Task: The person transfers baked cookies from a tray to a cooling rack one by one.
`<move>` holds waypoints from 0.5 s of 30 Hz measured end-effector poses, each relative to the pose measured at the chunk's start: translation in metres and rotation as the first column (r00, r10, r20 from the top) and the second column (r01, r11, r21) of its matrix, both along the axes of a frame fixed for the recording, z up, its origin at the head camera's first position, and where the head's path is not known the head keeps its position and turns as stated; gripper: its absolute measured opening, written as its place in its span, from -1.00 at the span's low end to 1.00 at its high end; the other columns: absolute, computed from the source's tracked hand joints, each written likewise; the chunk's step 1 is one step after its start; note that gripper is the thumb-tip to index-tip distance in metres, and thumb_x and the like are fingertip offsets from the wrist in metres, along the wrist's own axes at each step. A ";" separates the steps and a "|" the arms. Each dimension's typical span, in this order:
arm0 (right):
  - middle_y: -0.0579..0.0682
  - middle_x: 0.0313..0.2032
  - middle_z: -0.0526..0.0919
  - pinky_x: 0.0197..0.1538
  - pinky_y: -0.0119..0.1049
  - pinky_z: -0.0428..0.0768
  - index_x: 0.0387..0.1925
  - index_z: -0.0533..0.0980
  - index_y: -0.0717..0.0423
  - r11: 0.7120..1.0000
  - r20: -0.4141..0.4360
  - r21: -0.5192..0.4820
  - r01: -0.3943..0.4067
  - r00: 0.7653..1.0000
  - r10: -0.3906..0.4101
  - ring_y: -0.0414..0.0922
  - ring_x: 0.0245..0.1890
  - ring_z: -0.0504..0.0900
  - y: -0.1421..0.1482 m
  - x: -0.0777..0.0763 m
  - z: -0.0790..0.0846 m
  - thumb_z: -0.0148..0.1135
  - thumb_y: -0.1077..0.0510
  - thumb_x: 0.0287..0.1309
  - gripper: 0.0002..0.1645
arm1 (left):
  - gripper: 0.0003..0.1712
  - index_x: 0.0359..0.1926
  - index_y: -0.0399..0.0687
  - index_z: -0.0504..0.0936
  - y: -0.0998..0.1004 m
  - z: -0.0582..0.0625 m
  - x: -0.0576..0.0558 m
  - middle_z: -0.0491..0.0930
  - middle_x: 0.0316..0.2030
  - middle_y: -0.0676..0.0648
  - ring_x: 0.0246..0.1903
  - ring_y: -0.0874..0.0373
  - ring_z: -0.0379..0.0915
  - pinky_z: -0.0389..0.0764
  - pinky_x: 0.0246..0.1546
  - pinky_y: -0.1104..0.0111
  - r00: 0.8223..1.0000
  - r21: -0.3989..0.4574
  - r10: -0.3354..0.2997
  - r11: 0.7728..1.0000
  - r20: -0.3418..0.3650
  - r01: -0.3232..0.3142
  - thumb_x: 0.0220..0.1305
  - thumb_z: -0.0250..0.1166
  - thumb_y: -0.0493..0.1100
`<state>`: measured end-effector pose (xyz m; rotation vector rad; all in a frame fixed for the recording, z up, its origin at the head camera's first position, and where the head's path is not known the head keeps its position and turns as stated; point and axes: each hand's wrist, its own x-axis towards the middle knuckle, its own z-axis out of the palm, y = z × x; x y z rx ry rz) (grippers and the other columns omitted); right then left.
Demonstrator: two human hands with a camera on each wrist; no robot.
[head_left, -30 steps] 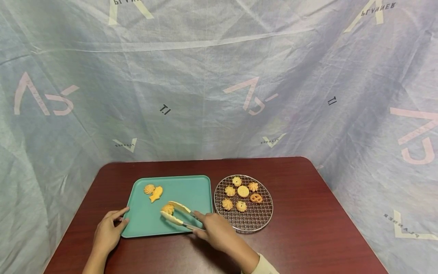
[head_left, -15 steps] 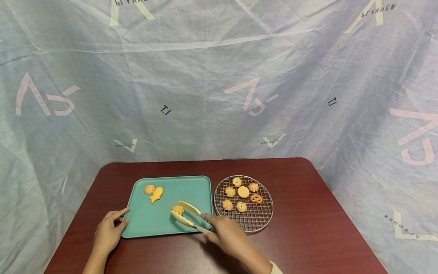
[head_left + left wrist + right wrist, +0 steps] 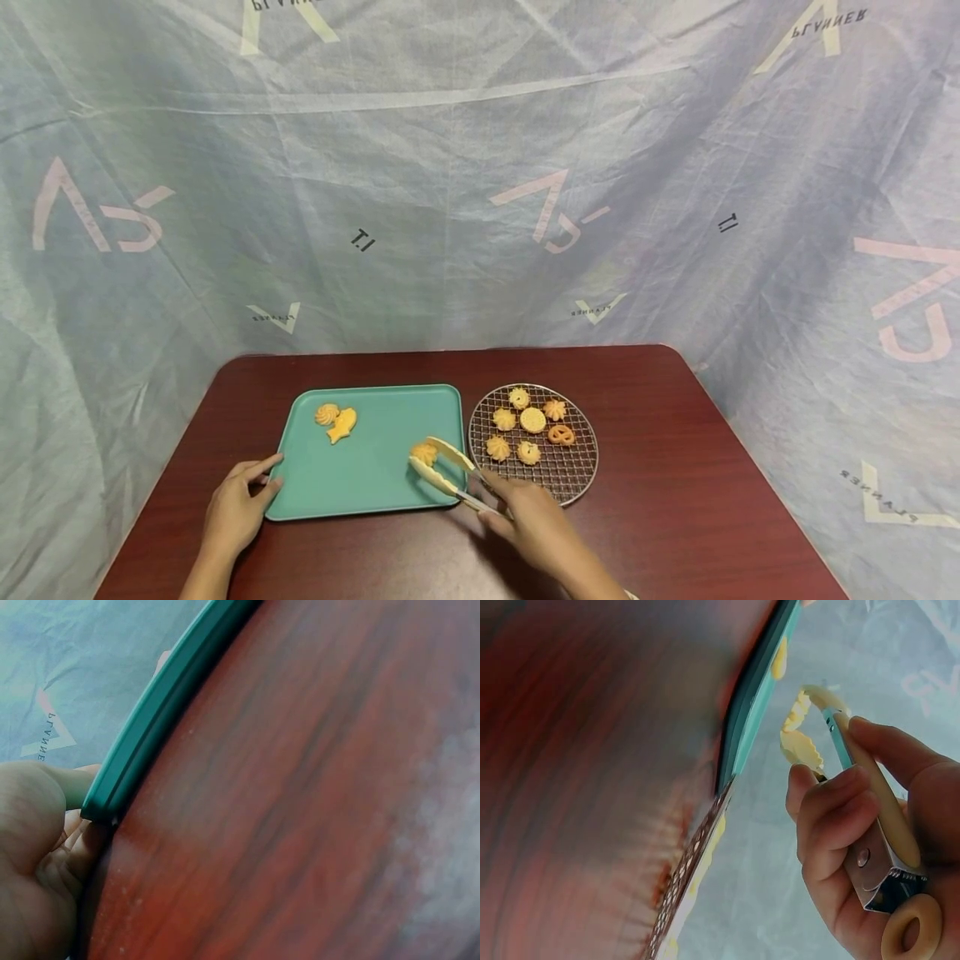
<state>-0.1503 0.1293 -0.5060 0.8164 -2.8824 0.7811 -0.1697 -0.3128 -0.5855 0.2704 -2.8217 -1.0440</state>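
My right hand (image 3: 534,518) grips a pair of tongs (image 3: 467,498) with cream-coloured tips and metal arms. Between the tips is a golden ridged cookie (image 3: 423,452), held over the right part of the green tray (image 3: 375,492). In the right wrist view, fingers and thumb wrap the handles of the tongs (image 3: 877,780), with a ring at the end. My left hand (image 3: 238,507) pinches the tray's left edge near the front corner; in the left wrist view its fingers lie at the tray rim (image 3: 142,727). A swirl cookie (image 3: 327,414) and a fish-shaped cookie (image 3: 342,425) lie at the tray's back left.
Right of the tray, a round wire rack (image 3: 573,485) bears several cookies, among them a pretzel (image 3: 562,435) and a round pale biscuit (image 3: 532,419). Both stand on a dark red wooden table (image 3: 675,500). A grey printed cloth (image 3: 450,208) hangs behind it.
My right hand has moved to the right with the tongs and the cookie in them, from the tray's middle toward its right edge. The left hand and the tray have stayed put.
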 end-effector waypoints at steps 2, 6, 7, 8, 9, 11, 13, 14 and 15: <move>-0.06 -0.36 0.72 -0.31 -0.26 0.62 0.38 0.50 0.09 1.000 0.003 0.007 0.013 1.000 -0.013 -0.27 -0.43 0.58 0.005 0.002 0.000 0.44 -0.01 0.25 -0.29 | -0.48 0.36 -0.14 0.59 0.000 0.000 0.000 0.54 0.10 -0.26 -0.11 -0.05 0.52 0.40 -0.30 0.22 1.000 0.001 0.001 1.000 0.007 -0.001 0.41 0.36 -0.19; 0.02 -0.25 0.75 -0.23 -0.20 0.66 0.38 0.50 0.14 0.999 -0.016 0.013 0.031 0.999 -0.030 -0.20 -0.35 0.64 0.016 0.007 0.000 0.45 0.03 0.23 -0.28 | -0.48 0.35 -0.14 0.59 0.000 0.000 0.000 0.54 0.09 -0.26 -0.11 -0.05 0.51 0.40 -0.30 0.22 1.000 0.003 0.002 1.000 0.008 -0.002 0.41 0.36 -0.19; 0.04 -0.22 0.76 -0.21 -0.19 0.67 0.37 0.50 0.16 0.999 -0.028 0.012 0.035 0.999 -0.035 -0.18 -0.32 0.66 0.019 0.008 0.000 0.45 0.04 0.23 -0.28 | -0.48 0.35 -0.14 0.59 0.000 0.000 0.000 0.54 0.08 -0.26 -0.11 -0.05 0.51 0.39 -0.30 0.22 1.000 0.003 0.003 1.000 0.005 -0.003 0.40 0.36 -0.19; 0.06 -0.17 0.77 -0.18 -0.17 0.69 0.37 0.51 0.16 0.999 -0.039 0.009 0.041 0.998 -0.041 -0.16 -0.29 0.69 0.021 0.009 0.000 0.46 0.05 0.22 -0.29 | -0.48 0.35 -0.15 0.59 0.000 0.000 0.000 0.55 0.08 -0.26 -0.11 -0.05 0.51 0.39 -0.30 0.22 1.000 0.002 0.002 1.000 0.002 -0.002 0.40 0.36 -0.20; 0.06 -0.15 0.78 -0.17 -0.16 0.69 0.36 0.51 0.16 0.999 -0.050 0.012 0.049 0.998 -0.049 -0.14 -0.27 0.71 0.024 0.010 0.000 0.46 0.06 0.22 -0.29 | -0.48 0.34 -0.15 0.59 0.000 0.000 0.000 0.55 0.08 -0.25 -0.11 -0.05 0.51 0.39 -0.30 0.23 1.000 0.001 0.002 1.000 -0.001 -0.002 0.40 0.37 -0.20; 0.10 -0.09 0.78 -0.12 -0.12 0.70 0.35 0.52 0.16 0.997 -0.063 0.015 0.070 0.996 -0.069 -0.08 -0.20 0.75 0.030 0.013 0.000 0.47 0.06 0.20 -0.29 | -0.48 0.34 -0.15 0.59 0.000 0.000 0.000 0.55 0.08 -0.26 -0.11 -0.05 0.52 0.40 -0.31 0.23 1.000 0.001 0.001 1.000 -0.004 -0.001 0.40 0.37 -0.20; 0.13 -0.04 0.77 -0.08 -0.08 0.71 0.35 0.53 0.16 0.995 -0.070 0.027 0.095 0.993 -0.093 -0.04 -0.15 0.76 0.037 0.016 0.000 0.47 0.05 0.20 -0.30 | -0.48 0.34 -0.15 0.59 0.000 0.000 0.000 0.55 0.08 -0.26 -0.11 -0.06 0.52 0.40 -0.31 0.23 1.000 0.001 0.002 1.000 -0.004 -0.002 0.40 0.37 -0.20; 0.12 -0.04 0.77 -0.08 -0.07 0.71 0.35 0.54 0.14 0.994 -0.065 0.032 0.108 0.992 -0.106 -0.04 -0.15 0.76 0.040 0.018 0.001 0.47 0.05 0.20 -0.30 | -0.48 0.34 -0.15 0.59 0.000 0.001 0.000 0.55 0.09 -0.26 -0.11 -0.06 0.52 0.40 -0.31 0.23 1.000 0.001 0.002 1.000 -0.004 -0.002 0.40 0.37 -0.20; 0.09 -0.10 0.77 -0.11 -0.09 0.70 0.35 0.54 0.13 0.992 -0.060 0.036 0.118 0.992 -0.116 -0.07 -0.20 0.75 0.044 0.019 0.000 0.47 0.04 0.20 -0.30 | -0.48 0.34 -0.15 0.59 0.000 0.001 0.000 0.54 0.09 -0.26 -0.11 -0.06 0.52 0.40 -0.31 0.23 1.000 0.002 0.002 1.000 -0.003 -0.002 0.40 0.36 -0.20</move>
